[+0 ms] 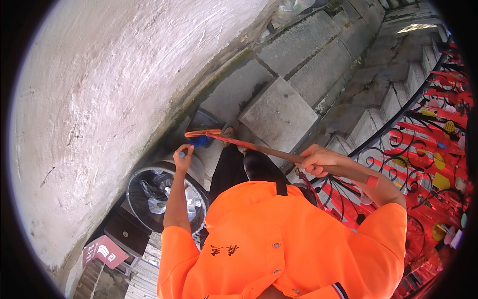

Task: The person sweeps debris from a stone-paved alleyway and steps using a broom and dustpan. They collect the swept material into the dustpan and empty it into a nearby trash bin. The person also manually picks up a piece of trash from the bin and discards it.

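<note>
Right hand [318, 160]: closed around the long pole [279, 153], slanting before the body. Left hand [183, 161]: closed on a grey handle end [181, 154], near the bin [137, 202]. For control, steady both grips; guide the pole clear of the railing [408, 110]

The shirt [298, 234] was vivid orange, marked with black lettering and edged in dark, white and red stripes; the trousers [229, 169] were black. The long stick [279, 153] was brown, reddening toward its far end, with a red cap at the near one. Deep blue coloured the small piece [200, 141] by its far end. Whitish plastic [191, 200] showed in the dark bin [137, 209]. The wall [114, 99] was off-white with brownish stains, the paving [279, 112] grey, the ribbons [450, 164] red, the sign [105, 251] maroon and white.
</note>
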Demonstrator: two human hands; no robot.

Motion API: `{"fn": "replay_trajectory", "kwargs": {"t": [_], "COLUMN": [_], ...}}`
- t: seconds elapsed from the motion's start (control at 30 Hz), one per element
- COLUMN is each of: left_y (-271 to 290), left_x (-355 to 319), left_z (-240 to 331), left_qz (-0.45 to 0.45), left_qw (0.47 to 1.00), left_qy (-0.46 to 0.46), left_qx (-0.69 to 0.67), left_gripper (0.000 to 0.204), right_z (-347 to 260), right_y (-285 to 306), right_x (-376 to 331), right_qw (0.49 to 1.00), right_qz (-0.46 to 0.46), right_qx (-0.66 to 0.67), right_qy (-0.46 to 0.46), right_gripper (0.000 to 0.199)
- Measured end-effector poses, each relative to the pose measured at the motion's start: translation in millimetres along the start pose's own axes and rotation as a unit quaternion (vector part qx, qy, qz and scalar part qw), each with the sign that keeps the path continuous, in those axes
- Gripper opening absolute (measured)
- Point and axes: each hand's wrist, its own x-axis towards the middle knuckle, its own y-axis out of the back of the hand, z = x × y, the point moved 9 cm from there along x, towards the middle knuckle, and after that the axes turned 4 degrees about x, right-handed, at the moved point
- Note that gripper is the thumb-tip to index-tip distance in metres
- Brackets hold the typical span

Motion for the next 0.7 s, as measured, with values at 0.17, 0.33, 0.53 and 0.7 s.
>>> {"fn": "replay_trajectory", "kwargs": {"t": [0.17, 0.33, 0.53, 0.7], "left_y": [-4, -6, 0, 0], "left_x": [-13, -29, -64, -91], "left_z": [-37, -44, -16, -4], "left_qz": [-0.008, -0.015, -0.002, -0.025], "left_qw": [0.999, 0.997, 0.998, 0.999], "left_qy": [0.01, -0.032, -0.025, -0.02], "left_qx": [-0.05, -0.074, -0.056, -0.044], "left_gripper": [0.014, 0.012, 0.017, 0.017], "right_z": [-6, -34, -60, -51], "right_y": [19, 54, 77, 42], "right_x": [-48, -64, -1, 44], "right_qw": [0.996, 0.985, 0.97, 0.984], "right_qz": [0.075, 0.157, 0.213, 0.136], "right_qx": [-0.033, -0.001, 0.018, 0.061], "right_qy": [0.016, 0.074, 0.117, 0.102], "right_gripper": [0.029, 0.019, 0.013, 0.018]}}
